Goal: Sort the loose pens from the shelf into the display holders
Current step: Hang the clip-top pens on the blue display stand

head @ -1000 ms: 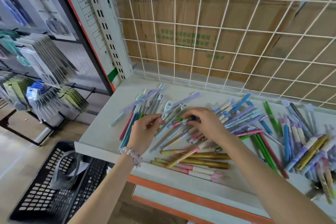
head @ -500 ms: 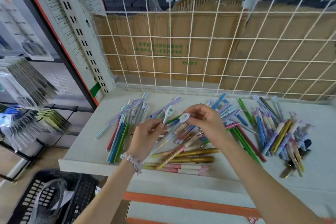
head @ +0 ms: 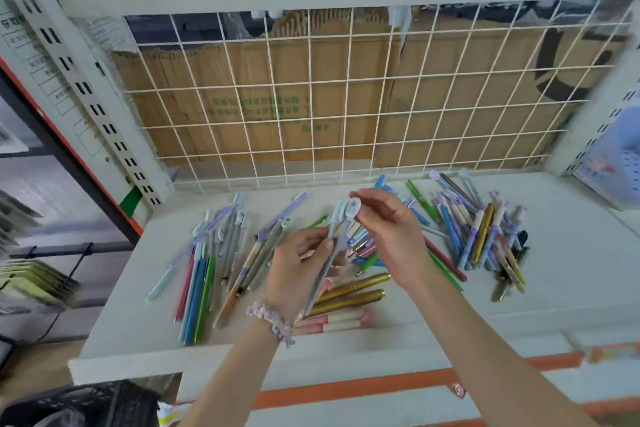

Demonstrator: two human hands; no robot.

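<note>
Pens point(head: 242, 253) lay scattered loose across the white shelf point(head: 117, 315), in a rough band from its left side to its right. A row of blue, green and red ones point(head: 195, 298) sat close together at the left, two gold pens point(head: 349, 295) lay side by side near the front edge, and just in front of those were two pink-and-cream pens point(head: 332, 322). A denser heap of purple, blue and gold pens point(head: 478, 236) was piled at the right.

Both hands were raised above the middle of the spread. The left hand point(head: 294, 274), with a beaded bracelet point(head: 272, 321) on its wrist, had its fingers point(head: 311, 239) curled round the barrels of two pale blue-grey pens point(head: 334, 246), which slanted upward with their capped ends at the top. The right hand point(head: 391, 229) pinched the round white cap point(head: 353, 206) of one of those pens between thumb and fingertips, the remaining fingers bent loosely behind it.

Behind the shelf stood a white wire grid point(head: 346, 97) with brown cardboard point(head: 277, 80) showing through it. A slotted white upright point(head: 90, 97) ran down the left side. An orange strip point(head: 346, 388) ran below the shelf's front. A dark plastic basket point(head: 86, 402) sat at the lower left, and hanging packaged goods point(head: 34, 281) showed beyond the left edge, blurred.
</note>
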